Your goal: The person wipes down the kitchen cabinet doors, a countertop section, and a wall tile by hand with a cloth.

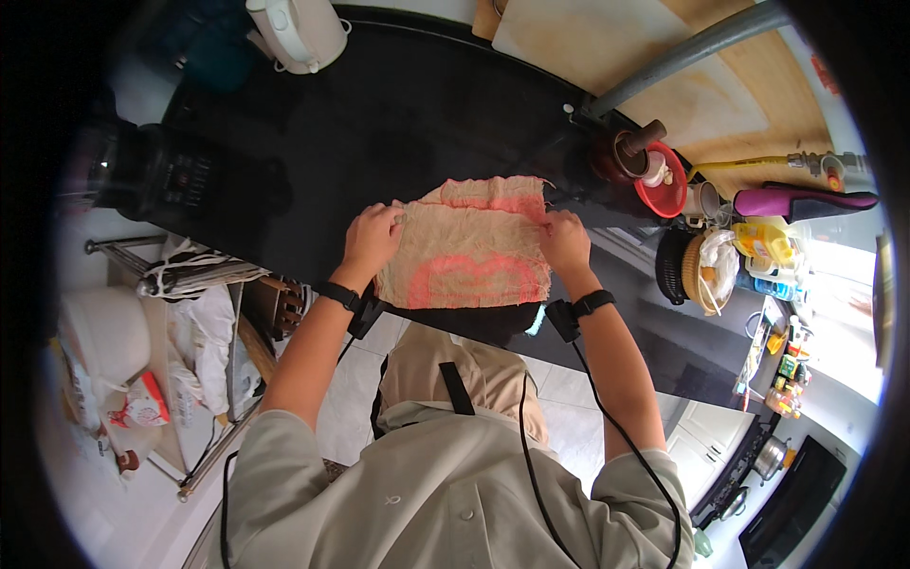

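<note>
A worn beige cloth (469, 238) with pink-red markings and frayed edges lies on the black countertop (398, 114) in front of me. Its far part is folded over, leaving an uneven double layer. My left hand (373, 238) grips the cloth's left edge between thumb and curled fingers. On the opposite side, my right hand (566, 244) pinches the right edge near the fold. The cloth's near edge runs close to the counter's front edge. A small pale-turquoise object (536, 320) shows just below it, close to my right wrist.
A white electric kettle (302, 35) stands far left, and a black appliance (160, 171) nearer left. To the right are a brown mortar (617, 158) with pestle, a red plastic basket (667, 195) and a wicker basket (693, 267). A metal shelf rack (231, 341) stands at lower left.
</note>
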The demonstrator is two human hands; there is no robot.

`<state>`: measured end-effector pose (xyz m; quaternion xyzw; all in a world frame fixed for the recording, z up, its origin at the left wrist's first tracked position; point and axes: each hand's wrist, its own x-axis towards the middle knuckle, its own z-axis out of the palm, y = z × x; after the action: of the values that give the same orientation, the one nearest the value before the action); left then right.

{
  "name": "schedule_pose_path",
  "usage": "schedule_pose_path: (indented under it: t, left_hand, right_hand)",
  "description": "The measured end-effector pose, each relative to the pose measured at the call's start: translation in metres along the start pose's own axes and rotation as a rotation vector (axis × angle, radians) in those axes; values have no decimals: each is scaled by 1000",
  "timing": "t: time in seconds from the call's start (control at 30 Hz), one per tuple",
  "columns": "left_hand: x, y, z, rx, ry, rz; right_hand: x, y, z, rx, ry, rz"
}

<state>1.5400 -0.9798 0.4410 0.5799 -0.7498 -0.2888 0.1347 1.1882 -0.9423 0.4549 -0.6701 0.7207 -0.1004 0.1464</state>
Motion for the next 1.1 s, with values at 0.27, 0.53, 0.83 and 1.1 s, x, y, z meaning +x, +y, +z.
schedule_pose_path:
  t: [0.27,0.53,0.83,1.1]
  left_hand:
    - [12,4,-4,-38,-22,78]
    - [4,19,-48,-241,-78,167]
    - [63,114,-212,-287,266,335]
    - [13,174,-308,-109,399,541]
  right_hand:
    - [-37,-13,-53,419,-67,-47]
    - [-59,-26,-116,476,-248,-34]
    - [21,-38,-220,600,222,-188]
    - [-2,-77,-311,591,318,-241]
